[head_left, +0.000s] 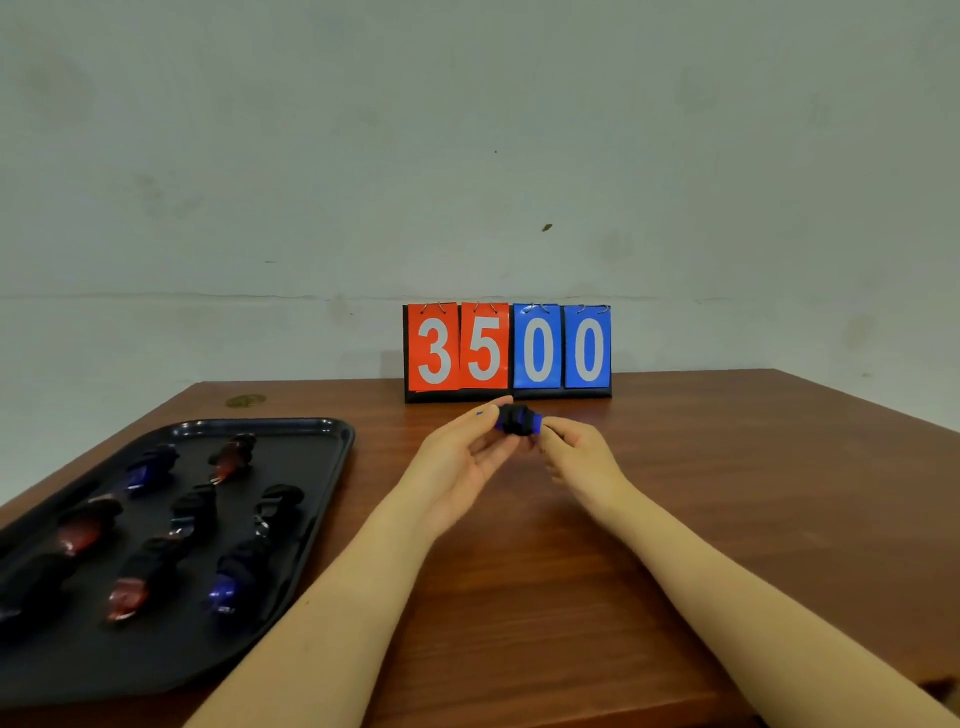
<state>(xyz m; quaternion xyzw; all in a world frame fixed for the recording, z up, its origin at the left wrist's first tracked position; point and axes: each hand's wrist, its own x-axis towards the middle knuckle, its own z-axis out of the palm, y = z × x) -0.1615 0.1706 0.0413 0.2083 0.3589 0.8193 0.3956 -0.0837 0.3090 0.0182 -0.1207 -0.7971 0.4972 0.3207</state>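
Both hands, left hand (457, 452) and right hand (576, 457), pinch a small blue-black thing (517, 421), partly hidden by fingers. It sits near the tabletop's (675, 493) back edge, with bare wood to the right.

small object (517, 420): blue and black
tray (332, 431): black
table (675, 519): brown wood grain
scoreboard (506, 348): red, blue, white digits

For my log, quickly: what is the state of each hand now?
Left hand: pinches the blue-black piece.
Right hand: pinches the same piece.
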